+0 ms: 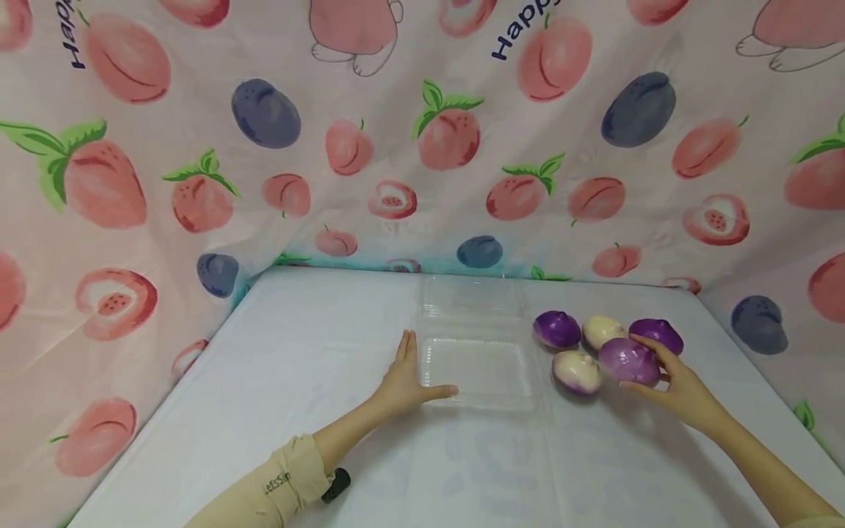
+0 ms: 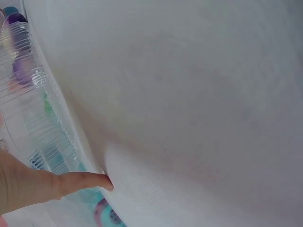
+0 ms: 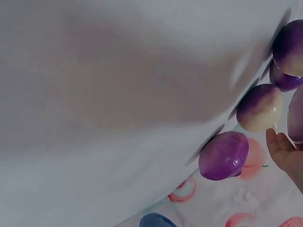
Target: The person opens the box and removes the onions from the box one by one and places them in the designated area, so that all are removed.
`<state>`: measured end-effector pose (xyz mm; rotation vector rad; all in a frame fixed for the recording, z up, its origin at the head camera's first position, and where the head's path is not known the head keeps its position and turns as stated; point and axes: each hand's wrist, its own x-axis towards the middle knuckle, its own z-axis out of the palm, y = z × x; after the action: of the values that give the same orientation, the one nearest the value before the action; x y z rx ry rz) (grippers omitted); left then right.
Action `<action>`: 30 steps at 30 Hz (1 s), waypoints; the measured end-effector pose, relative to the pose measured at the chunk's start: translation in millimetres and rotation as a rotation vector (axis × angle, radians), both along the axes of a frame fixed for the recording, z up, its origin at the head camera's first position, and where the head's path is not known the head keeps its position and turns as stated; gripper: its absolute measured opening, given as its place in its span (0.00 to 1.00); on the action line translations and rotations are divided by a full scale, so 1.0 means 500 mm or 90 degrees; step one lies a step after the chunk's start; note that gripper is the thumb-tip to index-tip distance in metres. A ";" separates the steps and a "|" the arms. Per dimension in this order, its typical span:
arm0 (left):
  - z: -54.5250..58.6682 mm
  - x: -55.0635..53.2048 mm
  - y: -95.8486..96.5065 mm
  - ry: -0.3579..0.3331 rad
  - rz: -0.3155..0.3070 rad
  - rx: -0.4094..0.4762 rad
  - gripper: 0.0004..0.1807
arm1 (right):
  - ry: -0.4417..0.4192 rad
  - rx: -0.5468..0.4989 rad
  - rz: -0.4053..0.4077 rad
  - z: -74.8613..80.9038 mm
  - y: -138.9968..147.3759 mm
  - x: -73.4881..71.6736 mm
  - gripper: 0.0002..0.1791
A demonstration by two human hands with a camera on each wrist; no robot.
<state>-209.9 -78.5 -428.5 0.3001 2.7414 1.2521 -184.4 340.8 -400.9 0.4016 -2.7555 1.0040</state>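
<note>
A clear plastic box [image 1: 477, 402] with its lid [image 1: 472, 297] folded back lies mid-table in the head view. My left hand [image 1: 404, 385] is at the box's left side, fingers straight and thumb stretched along the front edge. In the left wrist view, the hand [image 2: 28, 187] is beside the ridged clear plastic [image 2: 52, 137]. My right hand [image 1: 686, 396] grips a glossy purple onion [image 1: 628, 362] between thumb and fingers, in front of several others. The right wrist view cuts off this hand [image 3: 289, 156] and the held onion [image 3: 296, 116] at its right edge.
Around the held onion lie a dark purple onion [image 1: 557, 329], a cream onion [image 1: 602, 333], another purple one [image 1: 656, 336] and a cream-and-purple one [image 1: 577, 372]. A small black object [image 1: 337, 485] is by the left sleeve. Fruit-printed cloth [image 1: 396, 147] walls the white table [image 1: 317, 315].
</note>
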 end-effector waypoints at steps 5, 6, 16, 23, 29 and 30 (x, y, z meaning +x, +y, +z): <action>-0.003 0.002 0.003 -0.007 -0.002 0.009 0.70 | 0.014 0.019 -0.007 -0.010 0.006 0.001 0.43; -0.002 0.003 0.004 -0.011 -0.002 0.009 0.70 | 0.013 0.022 -0.009 -0.012 0.008 0.000 0.43; 0.006 0.000 0.003 -0.005 -0.010 -0.007 0.69 | -0.051 0.057 -0.034 -0.026 0.015 -0.005 0.43; 0.007 -0.001 0.001 -0.009 -0.001 -0.005 0.70 | -0.094 0.062 -0.022 -0.034 0.017 -0.017 0.44; 0.004 -0.001 0.001 -0.001 0.000 -0.006 0.69 | -0.038 0.065 0.000 -0.046 0.021 -0.025 0.41; 0.004 -0.001 0.001 -0.002 0.000 -0.006 0.69 | -0.026 0.066 0.005 -0.049 0.021 -0.026 0.41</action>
<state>-210.4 -77.9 -426.4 0.2965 2.7434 1.2377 -197.5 351.4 -425.3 0.4109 -2.8526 0.8839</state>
